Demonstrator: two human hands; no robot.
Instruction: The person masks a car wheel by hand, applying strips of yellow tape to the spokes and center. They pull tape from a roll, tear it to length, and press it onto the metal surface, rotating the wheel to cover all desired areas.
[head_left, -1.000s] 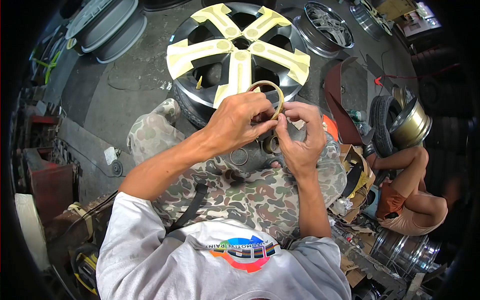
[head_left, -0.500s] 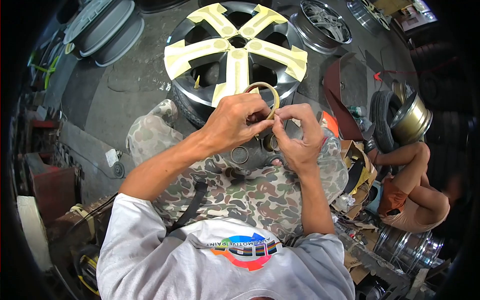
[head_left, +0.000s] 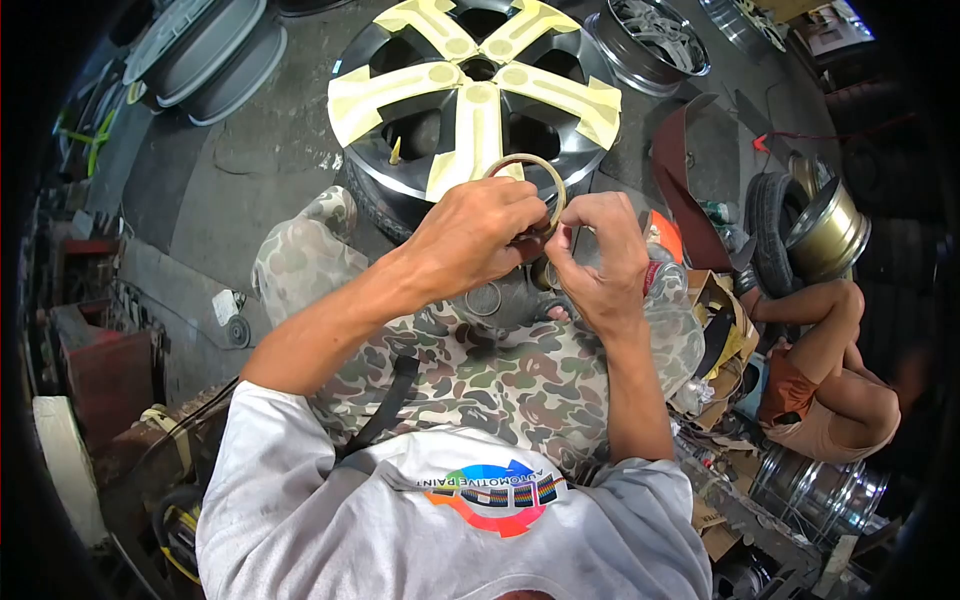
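Observation:
My left hand (head_left: 478,232) is closed round the near-left side of a thin roll of masking tape (head_left: 556,180), which is tilted on edge. With thumb and index finger, my right hand (head_left: 603,262) pinches the tape at the roll's lower right edge. Just beyond both hands lies a black wheel rim (head_left: 430,172), its spokes covered in pale yellow masking tape (head_left: 478,135). A small yellow pointed piece (head_left: 395,152) stands up in the gap at the rim's left. Below my hands a thin ring (head_left: 483,299) shows on the floor between my legs.
Grey rims (head_left: 215,70) stand at upper left, and a chrome rim (head_left: 650,45) lies at upper right. To the right are a brown curved sheet (head_left: 680,180), a tyre (head_left: 772,235), a gold rim (head_left: 828,235) and a cardboard box (head_left: 735,340). Another person (head_left: 830,380) sits at far right.
The tape roll has tilted and shifted slightly right, with my right-hand fingers still at its edge. The view has moved a little, and the rim stays in place.

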